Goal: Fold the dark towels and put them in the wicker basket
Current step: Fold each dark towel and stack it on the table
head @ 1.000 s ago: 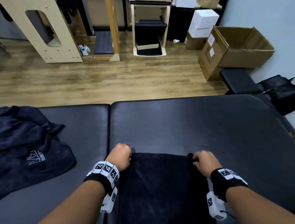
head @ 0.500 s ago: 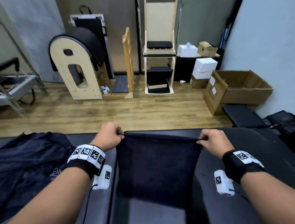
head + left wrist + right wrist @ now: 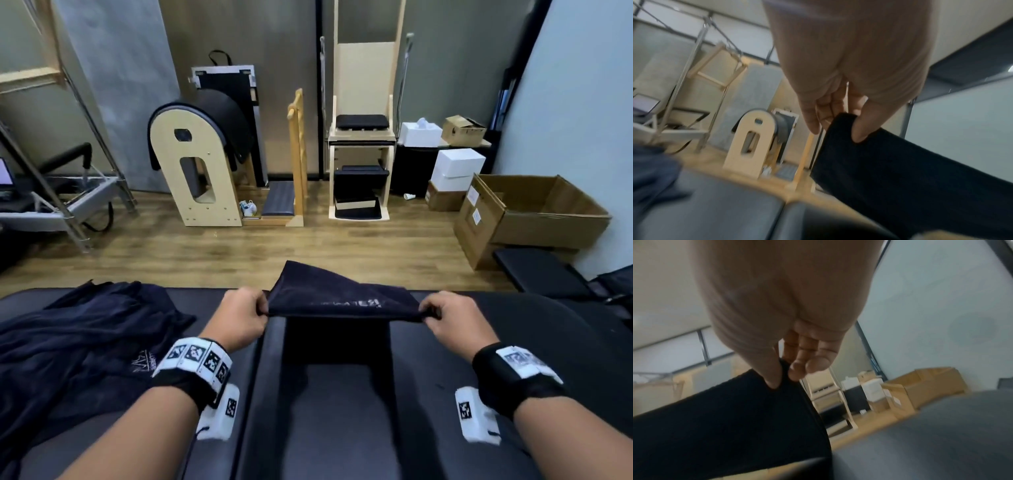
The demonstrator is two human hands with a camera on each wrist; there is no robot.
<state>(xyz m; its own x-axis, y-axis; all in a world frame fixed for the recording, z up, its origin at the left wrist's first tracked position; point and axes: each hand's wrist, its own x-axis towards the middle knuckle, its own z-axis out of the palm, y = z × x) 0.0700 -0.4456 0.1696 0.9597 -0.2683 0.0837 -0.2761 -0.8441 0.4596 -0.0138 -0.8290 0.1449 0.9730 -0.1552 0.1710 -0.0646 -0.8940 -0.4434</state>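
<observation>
A dark towel [image 3: 339,301] is stretched between both hands above the black padded table [image 3: 496,359]. My left hand [image 3: 241,317] pinches its left edge, my right hand [image 3: 447,317] its right edge. The far part flaps upward with pale lettering showing, and the rest hangs down toward me. In the left wrist view, thumb and fingers of the left hand [image 3: 838,123] pinch the towel [image 3: 900,186]. The right wrist view shows the right hand [image 3: 783,374] pinching the towel [image 3: 735,426] likewise. A heap of dark towels [image 3: 75,342] lies at the left of the table. No wicker basket is in view.
Beyond the table's far edge lies wooden floor [image 3: 239,253]. Against the wall stand a wooden arched barrel [image 3: 198,164], a wooden chair [image 3: 359,164] and a metal frame [image 3: 68,192]. An open cardboard box [image 3: 527,216] and white boxes [image 3: 455,168] sit at the right.
Both hands have lifted the towel off the table, raising it higher and away from me. Its far part now flips upward. The head view has tilted up toward the room.
</observation>
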